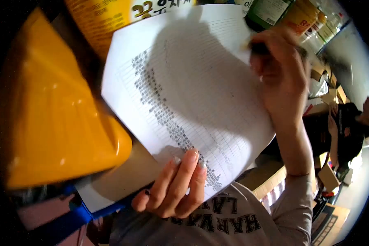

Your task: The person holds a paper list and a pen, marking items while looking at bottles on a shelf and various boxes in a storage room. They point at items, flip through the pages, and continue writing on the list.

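Note:
A white printed sheet (217,82) with ruled rows and columns of small dark text fills the middle of the view, tilted. My left hand (172,188) holds its lower edge, with the fingertips lying over the print. Above the sheet's right side is my right hand (285,74), closed and smeared by motion. A dark pen-like thing (259,49) shows between its fingers, too blurred to name surely. The hand's shadow falls across the upper sheet. Under the sheet lies a brown board or carton surface (129,176), partly hidden.
A large glossy orange-yellow package (65,123) stands at left. Behind the sheet is a yellow labelled container (98,20). A green bottle (268,14) and other jars line the top right. Another person in dark clothing (348,131) is at far right, among cardboard boxes (336,94).

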